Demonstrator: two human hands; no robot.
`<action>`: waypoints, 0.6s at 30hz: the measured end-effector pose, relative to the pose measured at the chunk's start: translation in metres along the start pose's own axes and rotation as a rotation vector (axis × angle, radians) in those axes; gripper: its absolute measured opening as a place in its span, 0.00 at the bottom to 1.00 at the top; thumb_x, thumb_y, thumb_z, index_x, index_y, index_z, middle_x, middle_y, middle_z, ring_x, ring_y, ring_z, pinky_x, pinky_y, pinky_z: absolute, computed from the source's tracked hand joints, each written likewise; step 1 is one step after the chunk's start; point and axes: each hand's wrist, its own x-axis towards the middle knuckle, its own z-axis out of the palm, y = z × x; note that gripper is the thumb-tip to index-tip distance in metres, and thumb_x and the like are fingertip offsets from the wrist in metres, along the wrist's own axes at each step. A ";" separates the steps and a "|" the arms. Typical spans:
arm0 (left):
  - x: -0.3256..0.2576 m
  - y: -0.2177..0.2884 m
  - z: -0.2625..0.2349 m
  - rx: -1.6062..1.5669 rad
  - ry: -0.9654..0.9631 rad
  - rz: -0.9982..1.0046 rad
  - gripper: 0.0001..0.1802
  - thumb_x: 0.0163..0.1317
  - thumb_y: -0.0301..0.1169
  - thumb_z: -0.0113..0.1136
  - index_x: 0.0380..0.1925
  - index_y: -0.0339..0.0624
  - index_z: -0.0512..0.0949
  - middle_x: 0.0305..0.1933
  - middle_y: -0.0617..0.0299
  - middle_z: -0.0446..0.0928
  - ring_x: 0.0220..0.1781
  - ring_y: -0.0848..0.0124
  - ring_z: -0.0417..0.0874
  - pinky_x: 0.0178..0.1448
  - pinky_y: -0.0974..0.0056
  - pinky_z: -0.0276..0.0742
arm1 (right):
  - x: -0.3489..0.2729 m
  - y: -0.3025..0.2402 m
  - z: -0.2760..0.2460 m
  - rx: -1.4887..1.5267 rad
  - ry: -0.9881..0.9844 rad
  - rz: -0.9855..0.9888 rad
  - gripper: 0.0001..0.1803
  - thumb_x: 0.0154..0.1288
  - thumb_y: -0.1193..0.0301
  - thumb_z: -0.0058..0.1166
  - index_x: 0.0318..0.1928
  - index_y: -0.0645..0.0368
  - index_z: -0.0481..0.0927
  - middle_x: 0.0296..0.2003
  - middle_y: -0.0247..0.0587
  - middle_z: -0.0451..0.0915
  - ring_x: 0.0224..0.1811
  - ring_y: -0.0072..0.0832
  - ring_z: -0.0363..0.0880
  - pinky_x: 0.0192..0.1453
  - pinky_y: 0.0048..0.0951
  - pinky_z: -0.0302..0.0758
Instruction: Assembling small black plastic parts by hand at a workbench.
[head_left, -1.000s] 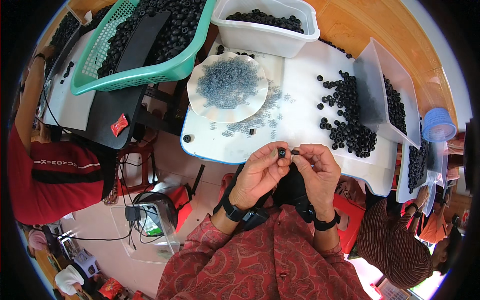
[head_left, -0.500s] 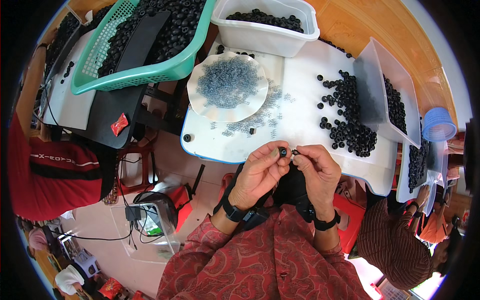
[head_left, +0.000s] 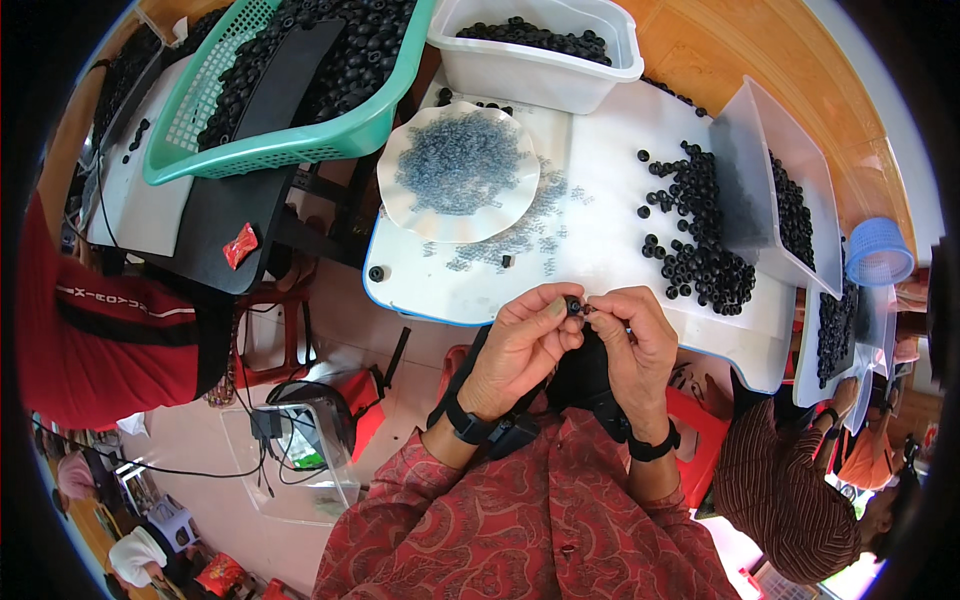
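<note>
A person in a red patterned shirt sits at the near edge of a white table (head_left: pixel 610 200), both hands raised together just above it. The left hand (head_left: pixel 520 345) pinches a small black rubber ring (head_left: pixel 574 303) between thumb and fingertips. The right hand (head_left: pixel 632 335) meets it, fingertips closed tight on something too small to make out, possibly one of the tiny clear rings. Each wrist wears a black band.

Just beyond the hands, a scalloped white plate (head_left: pixel 400 190) holds a mound of small translucent grey rings (head_left: pixel 462 172), with more scattered over the tabletop beside it. To the right lies a loose pile of matte black rubber rings (head_left: pixel 700 250), next to a clear plastic tray (head_left: pixel 745 140) tipped on its side. A white rectangular tub (head_left: pixel 530 70) and a green mesh basket (head_left: pixel 300 145) at the far side also hold black rings. One stray black ring (head_left: pixel 376 273) sits near the table's left edge.
</note>
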 end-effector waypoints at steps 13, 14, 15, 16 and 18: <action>-0.002 0.003 0.005 0.058 0.024 0.016 0.15 0.72 0.24 0.55 0.55 0.28 0.76 0.41 0.56 0.81 0.40 0.72 0.83 0.46 0.66 0.84 | 0.000 0.000 0.003 -0.046 -0.004 -0.037 0.08 0.62 0.84 0.61 0.42 0.64 0.84 0.36 0.40 0.79 0.35 0.25 0.79 0.38 0.23 0.76; -0.002 0.003 0.005 0.068 0.026 0.020 0.15 0.72 0.24 0.55 0.55 0.27 0.76 0.41 0.56 0.81 0.40 0.72 0.83 0.46 0.66 0.84 | 0.000 0.000 0.003 -0.046 -0.005 -0.039 0.08 0.62 0.84 0.61 0.42 0.64 0.84 0.36 0.40 0.79 0.35 0.25 0.80 0.38 0.23 0.76; -0.002 0.003 0.005 0.067 0.026 0.021 0.15 0.72 0.24 0.55 0.55 0.27 0.76 0.41 0.56 0.81 0.40 0.72 0.83 0.46 0.66 0.84 | 0.000 0.000 0.003 -0.045 -0.005 -0.041 0.08 0.62 0.84 0.61 0.42 0.65 0.84 0.36 0.40 0.79 0.35 0.25 0.80 0.38 0.23 0.76; -0.002 0.003 0.005 0.085 0.027 0.024 0.15 0.73 0.24 0.55 0.55 0.27 0.76 0.41 0.56 0.81 0.41 0.72 0.83 0.46 0.66 0.85 | 0.000 0.001 0.003 -0.045 -0.005 -0.041 0.08 0.62 0.84 0.61 0.42 0.65 0.84 0.36 0.40 0.79 0.35 0.25 0.80 0.38 0.23 0.76; -0.002 0.003 0.006 0.102 0.028 0.028 0.15 0.73 0.24 0.55 0.55 0.27 0.76 0.41 0.56 0.81 0.41 0.73 0.83 0.46 0.66 0.85 | 0.000 0.001 0.003 -0.052 0.001 -0.041 0.08 0.62 0.84 0.61 0.42 0.65 0.84 0.36 0.40 0.79 0.35 0.25 0.80 0.38 0.23 0.76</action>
